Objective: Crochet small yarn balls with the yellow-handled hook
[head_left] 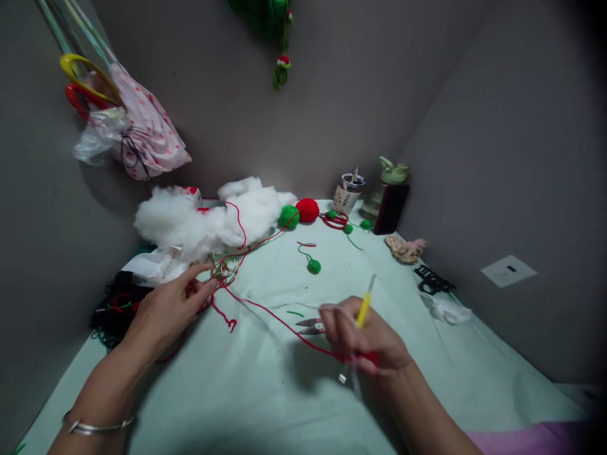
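Observation:
My left hand (173, 306) is at a tangle of red, green and white yarn (224, 270), with its thumb and forefinger closed on the strands. My right hand (367, 335) grips a crochet hook with a yellow handle (365, 308), its metal tip pointing up. A small red piece of yarn work (370, 358) shows beneath those fingers, partly hidden. From there a red strand (284, 324) runs across to the tangle, and a thin pale strand also stretches between the hands. Thread snips (310, 327) lie just left of my right hand, their handle partly covered.
White stuffing (208, 218) is heaped at the back left, beside green (289, 217) and red yarn balls (307, 210). Red-handled scissors (336, 220), a cup of tools (348, 193) and a dark phone (391, 209) stand or lie behind. A small green ball (313, 266) sits mid-table.

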{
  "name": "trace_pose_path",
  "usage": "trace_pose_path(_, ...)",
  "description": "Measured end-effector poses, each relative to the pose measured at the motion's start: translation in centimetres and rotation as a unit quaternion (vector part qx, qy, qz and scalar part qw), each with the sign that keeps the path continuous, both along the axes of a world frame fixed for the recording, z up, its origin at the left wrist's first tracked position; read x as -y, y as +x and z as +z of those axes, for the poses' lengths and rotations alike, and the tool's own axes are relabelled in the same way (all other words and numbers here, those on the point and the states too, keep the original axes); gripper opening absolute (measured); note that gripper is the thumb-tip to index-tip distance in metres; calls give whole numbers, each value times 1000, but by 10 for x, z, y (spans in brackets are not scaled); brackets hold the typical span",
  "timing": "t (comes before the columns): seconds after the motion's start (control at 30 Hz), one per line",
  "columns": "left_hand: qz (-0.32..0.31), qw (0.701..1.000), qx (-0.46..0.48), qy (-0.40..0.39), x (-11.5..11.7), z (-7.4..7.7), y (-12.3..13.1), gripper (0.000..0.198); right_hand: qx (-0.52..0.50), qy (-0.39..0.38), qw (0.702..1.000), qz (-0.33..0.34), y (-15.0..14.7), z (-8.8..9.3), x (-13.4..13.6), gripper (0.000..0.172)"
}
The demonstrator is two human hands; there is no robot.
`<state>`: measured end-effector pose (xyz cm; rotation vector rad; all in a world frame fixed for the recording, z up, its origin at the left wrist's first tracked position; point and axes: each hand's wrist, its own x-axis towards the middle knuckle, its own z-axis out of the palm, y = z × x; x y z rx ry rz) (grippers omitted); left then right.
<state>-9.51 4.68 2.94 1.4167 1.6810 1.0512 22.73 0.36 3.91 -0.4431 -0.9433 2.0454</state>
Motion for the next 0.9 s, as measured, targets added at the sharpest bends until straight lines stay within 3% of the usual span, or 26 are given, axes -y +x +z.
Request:
trace_pose_path(0.07,-13,992,-122,37,12,10,13,49,50,-75,995,-31,-10,1,-3,27)
trace_pose_path(0.1,-23,994,-94,50,19,16,24,49,67,-105,992,-36,-14,1,-5,29)
trace_pose_path(0.17,-74,994,79,14,36,29,51,44,83,-137,987,-33,-21,-2,-7,31)
trace_pose_path(0.23,-153,957,242,-44,49,39,76,44,94,-136,986,-19,-24,-5,-8,32)
trace_pose_path(0.3,-200,930,298,-81,54,44,94,45,111,-114,987,-20,-24,-7,-6,32)
trace_pose_path(0.43,-218,914,334,-81,49,44,111,36,168,-45,983,-61,-24,-4,-1,28)
trace_pose_path(0.5,-219,886,399,-85,46,43,117,34,183,-20,981,-57,-26,-3,2,26)
trace_pose_path(0.6,-174,856,484,-46,47,39,124,36,179,-15,983,-26,-30,-2,8,26)
trace_pose_path(0.67,-151,883,444,26,48,33,124,46,182,-20,983,-8,-32,-3,10,27)
trace_pose_path(0.77,-202,934,187,226,47,19,112,51,191,-18,981,-3,-32,-6,10,27)
trace_pose_path(0.83,-230,903,8,363,45,9,104,34,185,-16,983,-14,-33,-8,9,27)
trace_pose_path(0.9,-223,883,-80,405,45,0,100,20,182,-12,983,-38,-34,-9,8,27)
